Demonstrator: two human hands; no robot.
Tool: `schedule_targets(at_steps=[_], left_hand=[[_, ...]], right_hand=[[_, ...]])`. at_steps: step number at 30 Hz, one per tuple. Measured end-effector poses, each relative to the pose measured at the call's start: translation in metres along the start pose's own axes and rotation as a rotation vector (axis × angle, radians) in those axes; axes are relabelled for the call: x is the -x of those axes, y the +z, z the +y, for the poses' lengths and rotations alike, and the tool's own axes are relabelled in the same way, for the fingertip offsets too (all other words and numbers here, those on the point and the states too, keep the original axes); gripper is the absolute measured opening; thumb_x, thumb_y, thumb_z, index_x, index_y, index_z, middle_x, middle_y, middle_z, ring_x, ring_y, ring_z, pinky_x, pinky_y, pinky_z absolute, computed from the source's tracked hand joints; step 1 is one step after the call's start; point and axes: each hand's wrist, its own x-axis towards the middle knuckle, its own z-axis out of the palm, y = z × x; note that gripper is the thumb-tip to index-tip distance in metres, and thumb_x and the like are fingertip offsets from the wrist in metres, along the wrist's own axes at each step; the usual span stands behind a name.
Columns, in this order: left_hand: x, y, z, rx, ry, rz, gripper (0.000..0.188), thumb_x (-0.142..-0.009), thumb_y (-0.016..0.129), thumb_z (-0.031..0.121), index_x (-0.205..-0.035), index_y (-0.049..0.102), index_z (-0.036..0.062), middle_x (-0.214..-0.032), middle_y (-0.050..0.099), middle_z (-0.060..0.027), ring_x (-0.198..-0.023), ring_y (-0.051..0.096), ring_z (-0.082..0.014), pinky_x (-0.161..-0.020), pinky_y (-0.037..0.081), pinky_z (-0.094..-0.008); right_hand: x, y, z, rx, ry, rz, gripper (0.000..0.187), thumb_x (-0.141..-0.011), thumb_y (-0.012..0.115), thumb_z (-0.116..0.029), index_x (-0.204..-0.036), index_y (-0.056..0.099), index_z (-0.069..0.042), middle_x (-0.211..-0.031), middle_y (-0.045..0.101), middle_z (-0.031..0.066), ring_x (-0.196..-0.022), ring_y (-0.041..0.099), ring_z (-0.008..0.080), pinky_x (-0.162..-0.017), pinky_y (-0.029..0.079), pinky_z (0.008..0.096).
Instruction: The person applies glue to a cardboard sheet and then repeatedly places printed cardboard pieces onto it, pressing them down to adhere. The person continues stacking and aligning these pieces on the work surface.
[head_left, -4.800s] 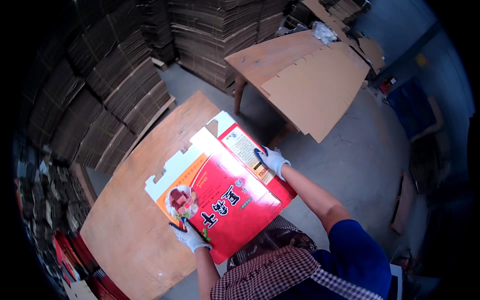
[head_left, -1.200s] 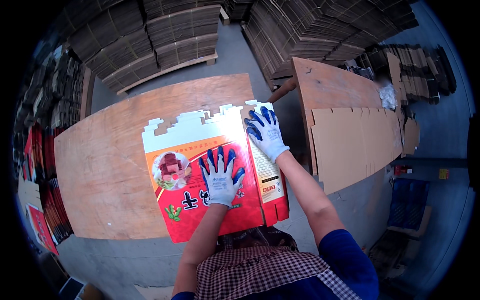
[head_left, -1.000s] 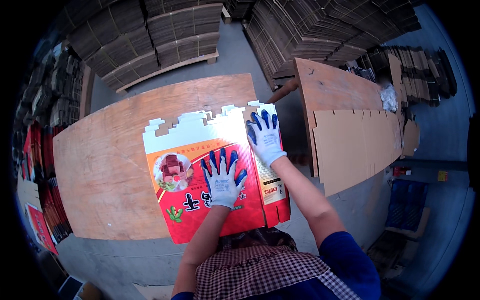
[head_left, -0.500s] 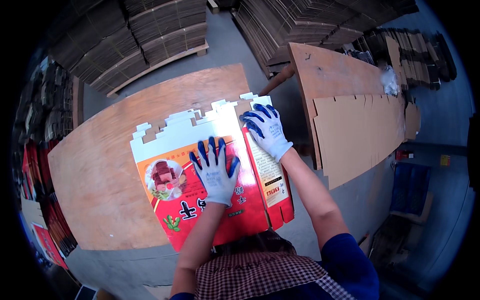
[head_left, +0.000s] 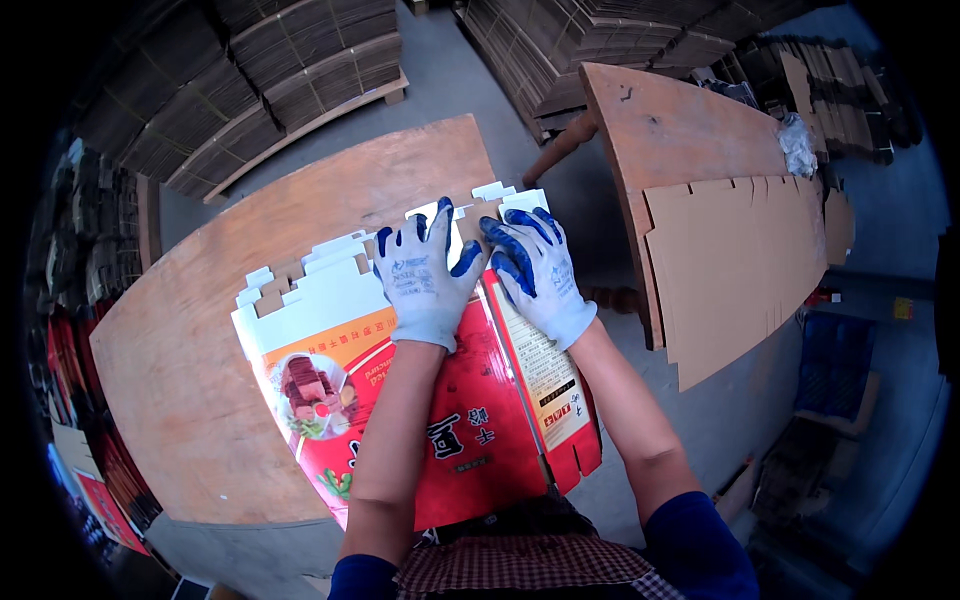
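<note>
A flattened printed carton point(head_left: 490, 385), red and orange with white flaps along its far edge, lies on the wooden table and reaches to my body. My left hand point(head_left: 425, 285), in a white glove with blue fingertips, rests on the far flaps with its fingers spread. Just to its right, my right hand point(head_left: 540, 275), gloved the same way, lies over the far corner of the narrow side panel. Its fingers are slightly bent and point away and to the left. Under both palms the cardboard is hidden.
The wooden table point(head_left: 190, 370) extends left past the carton. To the right stands another wooden surface point(head_left: 690, 140) bearing plain brown cardboard point(head_left: 740, 270). Tall bundles of flat cardboard point(head_left: 310, 60) sit on a pallet behind. More folded cartons point(head_left: 105, 420) are stacked at the far left.
My left hand has slid forward from the printed panel onto the far flaps, closer to my right hand. My right hand stays near the far right corner. The carton has shifted slightly in view.
</note>
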Motion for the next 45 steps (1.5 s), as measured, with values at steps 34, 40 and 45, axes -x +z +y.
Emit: schedule_targets(at_steps=[34, 40, 45], left_hand=[[-0.011, 0.016, -0.007, 0.113, 0.040, 0.146, 0.058, -0.089, 0.065, 0.048, -0.134, 0.061, 0.0120, -0.140, 0.054, -0.0143, -0.130, 0.048, -0.0316, -0.113, 0.030, -0.0477], [-0.011, 0.014, -0.009, 0.204, 0.096, 0.224, 0.050, -0.089, 0.069, 0.038, -0.133, 0.063, 0.0150, -0.138, 0.057, -0.0120, -0.130, 0.048, -0.0313, -0.113, 0.029, -0.0475], [0.005, -0.008, -0.036, 0.349, 0.195, 0.401, 0.050, -0.088, 0.070, 0.030, -0.134, 0.062, 0.0137, -0.140, 0.055, -0.0129, -0.135, 0.044, -0.0331, -0.117, 0.025, -0.0487]], right_hand=[[0.060, 0.026, -0.064, 0.524, 0.272, 0.017, 0.061, -0.091, 0.061, -0.026, -0.147, 0.047, -0.010, -0.147, 0.047, 0.0127, -0.137, 0.041, 0.0353, -0.115, 0.023, 0.0618], [0.168, -0.003, -0.115, 0.387, 0.375, -0.028, 0.057, -0.093, 0.060, -0.027, -0.144, 0.049, -0.006, -0.145, 0.048, 0.0145, -0.137, 0.040, 0.0380, -0.116, 0.021, 0.0625], [0.285, -0.038, -0.114, 0.210, 0.382, -0.169, 0.062, -0.090, 0.063, -0.024, -0.144, 0.045, 0.002, -0.147, 0.046, 0.0214, -0.137, 0.039, 0.0444, -0.116, 0.026, 0.0597]])
